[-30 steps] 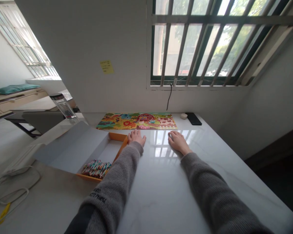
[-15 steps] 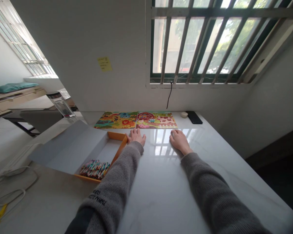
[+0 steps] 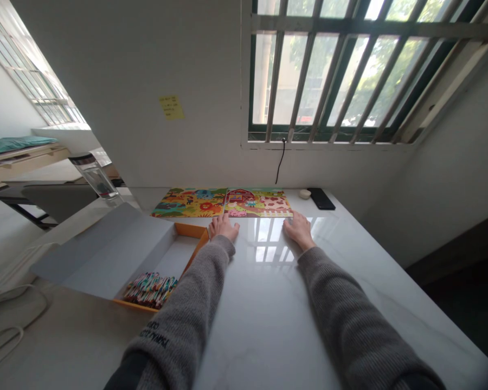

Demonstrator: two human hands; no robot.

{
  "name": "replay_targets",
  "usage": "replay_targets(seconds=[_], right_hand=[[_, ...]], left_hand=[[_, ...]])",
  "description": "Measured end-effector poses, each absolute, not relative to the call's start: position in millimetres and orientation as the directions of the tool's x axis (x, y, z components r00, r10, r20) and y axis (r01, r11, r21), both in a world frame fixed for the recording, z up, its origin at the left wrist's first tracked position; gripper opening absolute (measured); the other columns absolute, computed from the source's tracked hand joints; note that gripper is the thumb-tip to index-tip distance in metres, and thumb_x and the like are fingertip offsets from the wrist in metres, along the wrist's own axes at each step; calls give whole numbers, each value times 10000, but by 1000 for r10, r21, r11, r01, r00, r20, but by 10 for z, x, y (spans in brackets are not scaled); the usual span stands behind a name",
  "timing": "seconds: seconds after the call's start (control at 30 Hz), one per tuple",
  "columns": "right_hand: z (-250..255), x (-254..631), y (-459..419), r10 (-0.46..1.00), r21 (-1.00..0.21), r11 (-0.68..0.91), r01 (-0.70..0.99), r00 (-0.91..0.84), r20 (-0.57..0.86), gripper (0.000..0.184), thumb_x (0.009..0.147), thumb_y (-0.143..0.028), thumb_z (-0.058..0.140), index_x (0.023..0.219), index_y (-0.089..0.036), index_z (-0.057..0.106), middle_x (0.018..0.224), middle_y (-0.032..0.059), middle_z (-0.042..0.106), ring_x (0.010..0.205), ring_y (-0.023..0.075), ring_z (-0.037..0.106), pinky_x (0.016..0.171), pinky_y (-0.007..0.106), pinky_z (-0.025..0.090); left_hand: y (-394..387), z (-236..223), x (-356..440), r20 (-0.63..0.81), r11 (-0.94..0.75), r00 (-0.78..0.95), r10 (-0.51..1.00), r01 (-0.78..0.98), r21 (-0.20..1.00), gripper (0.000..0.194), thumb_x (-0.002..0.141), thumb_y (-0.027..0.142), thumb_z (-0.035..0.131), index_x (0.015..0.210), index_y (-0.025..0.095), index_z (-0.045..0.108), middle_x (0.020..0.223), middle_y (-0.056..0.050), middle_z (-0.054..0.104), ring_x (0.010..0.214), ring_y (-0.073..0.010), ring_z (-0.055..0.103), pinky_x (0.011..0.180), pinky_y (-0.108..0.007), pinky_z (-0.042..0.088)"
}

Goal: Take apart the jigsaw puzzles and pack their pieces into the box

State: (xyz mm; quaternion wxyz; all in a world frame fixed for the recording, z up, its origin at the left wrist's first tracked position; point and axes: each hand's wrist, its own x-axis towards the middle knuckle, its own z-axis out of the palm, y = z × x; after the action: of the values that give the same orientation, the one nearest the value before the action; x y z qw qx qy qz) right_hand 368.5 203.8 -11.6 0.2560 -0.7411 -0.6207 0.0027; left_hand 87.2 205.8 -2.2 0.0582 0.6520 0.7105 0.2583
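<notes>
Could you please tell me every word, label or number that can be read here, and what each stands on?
Handwriting on the yellow sticky note on the wall: too small to read.
Printed lettering on the left sleeve: too blurred to read.
Nothing else is legible.

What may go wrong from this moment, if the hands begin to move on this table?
The left hand rests beside the orange tray, and its grey sleeve lies along the tray's side, so a careless move might drag the tray and scatter the striped sticks. The right hand and left hand are both close to the farm-picture panels; on the glossy marble table, a bump might slide them apart.
</notes>
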Motion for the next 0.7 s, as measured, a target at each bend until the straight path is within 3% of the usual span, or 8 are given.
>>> replay_targets(seconds=[0.13,0.3,0.7], right_hand=[[-141,3700,2096,918,-394,-86,915,227,324,534,869,-350,528,1359,-137,509,1309,165,603,1221,315,525,1062,425,356],[-135,3731,2090,921,-429,-58,901,214,325,503,869,-354,539,1327,-148,559,1332,148,605,1234,303,529,1076,409,352],[-69,3881,1653,944,-435,-4,900,147,296,432,892,-319,523,1274,-139,613,1304,135,630,1232,262,542,1075,363,368]], left_hand=[[2084,-7,890,240,63,-199,950,876,478,443,823,420,505,1222,233,557,1335,-98,586,1260,-329,442,1059,-472,351],[2069,28,915,248,52,-180,952,892,450,438,818,423,504,1202,220,558,1310,-117,584,1245,-337,442,1049,-470,355],[1677,196,931,117,56,-109,987,922,384,408,823,448,517,1148,206,563,1244,-148,561,1217,-351,436,1021,-450,364]])
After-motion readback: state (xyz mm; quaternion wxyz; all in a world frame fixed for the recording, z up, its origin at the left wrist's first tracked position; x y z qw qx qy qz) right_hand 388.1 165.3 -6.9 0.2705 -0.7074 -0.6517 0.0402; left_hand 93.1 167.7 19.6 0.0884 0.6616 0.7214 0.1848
